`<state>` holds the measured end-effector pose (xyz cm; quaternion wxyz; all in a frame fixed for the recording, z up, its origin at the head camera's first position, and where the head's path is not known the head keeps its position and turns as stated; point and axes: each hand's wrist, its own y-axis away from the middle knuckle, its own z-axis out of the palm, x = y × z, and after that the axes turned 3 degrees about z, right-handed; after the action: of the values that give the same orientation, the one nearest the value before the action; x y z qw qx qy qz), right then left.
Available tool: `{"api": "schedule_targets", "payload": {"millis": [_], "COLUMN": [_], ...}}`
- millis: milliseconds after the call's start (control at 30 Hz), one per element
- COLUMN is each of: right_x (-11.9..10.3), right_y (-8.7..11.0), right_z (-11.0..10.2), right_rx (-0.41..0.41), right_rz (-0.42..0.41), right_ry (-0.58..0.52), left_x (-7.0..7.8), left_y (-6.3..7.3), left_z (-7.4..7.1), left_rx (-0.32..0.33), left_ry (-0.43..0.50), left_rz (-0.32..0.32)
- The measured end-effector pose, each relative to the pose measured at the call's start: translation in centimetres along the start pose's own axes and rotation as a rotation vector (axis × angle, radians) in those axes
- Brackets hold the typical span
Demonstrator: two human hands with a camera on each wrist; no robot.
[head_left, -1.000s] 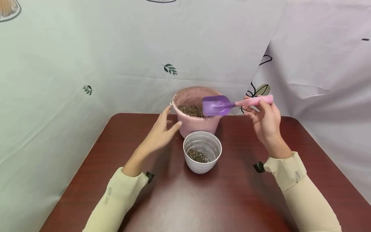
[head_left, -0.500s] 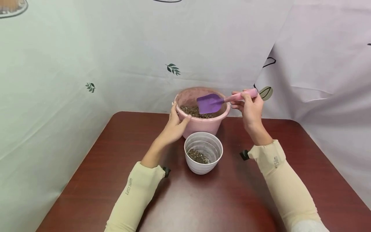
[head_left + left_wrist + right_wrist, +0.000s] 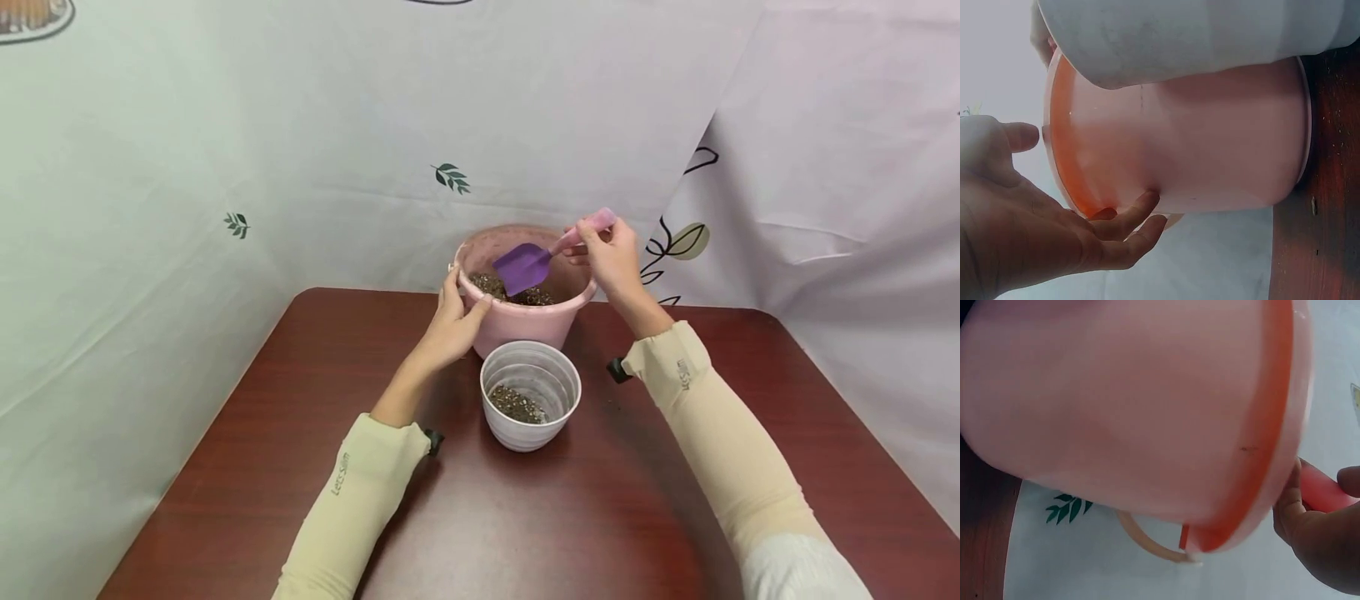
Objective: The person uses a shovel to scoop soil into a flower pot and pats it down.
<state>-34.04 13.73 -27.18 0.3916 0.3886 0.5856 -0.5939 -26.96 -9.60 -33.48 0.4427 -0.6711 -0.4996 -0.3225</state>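
Observation:
In the head view my right hand grips the pink handle of a small trowel. Its purple blade is tilted down inside the mouth of a pink bucket, just over or touching the dark soil. My left hand holds the bucket's left rim; in the left wrist view its fingers curl against the outer side. Close in front of the bucket stands a white ribbed pot with a little soil at the bottom. The right wrist view shows the trowel's handle partly hidden by the hand.
A dark red-brown table bears the bucket and pot. Behind it hangs a pale cloth with leaf prints, close to the bucket. The bucket's curved carrying handle hangs at its far side.
My right hand has moved left with the trowel, and the blade has tipped down into the bucket. My left hand has come to the right and taken hold of the bucket's rim.

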Motion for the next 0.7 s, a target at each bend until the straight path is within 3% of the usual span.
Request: {"api": "schedule_targets", "payload": {"millis": [400,700], "right_x": [1.8,2.3], "right_y": [-0.9,-1.1], "right_z": [0.9,1.2], "right_rx": [-0.006,-0.051], "right_rz": [0.061,0.017], "right_ry": [-0.023,0.17], "left_x": [-0.3,-0.5], "left_y": [0.0,-0.2], "left_z": [0.8,0.5], "left_rx": [0.029,0.032], "left_ry": [-0.028,-0.05], "left_rz": [0.023,0.03]}}
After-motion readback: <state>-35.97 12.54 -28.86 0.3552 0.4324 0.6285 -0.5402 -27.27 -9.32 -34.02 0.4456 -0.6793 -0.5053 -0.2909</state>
